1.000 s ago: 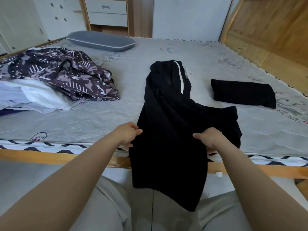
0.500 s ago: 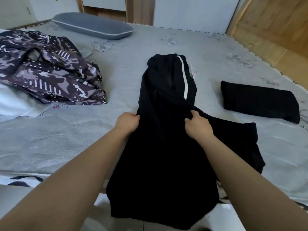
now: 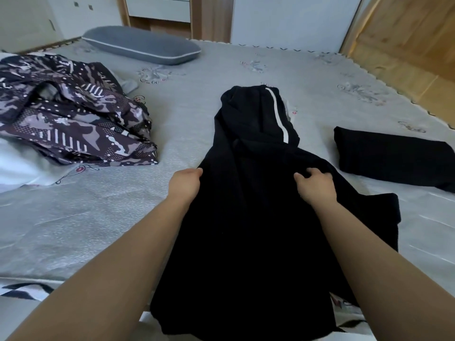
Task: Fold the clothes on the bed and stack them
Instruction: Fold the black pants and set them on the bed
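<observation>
Grey quilted bed fronts wooden walls; both hands, left and right, grip black trousers, now drawn further onto it than before.

Showing soft, even daylight with faint shadows; bending at the wide-angle edges; blurring slightly; losing detail in black fabric.
</observation>
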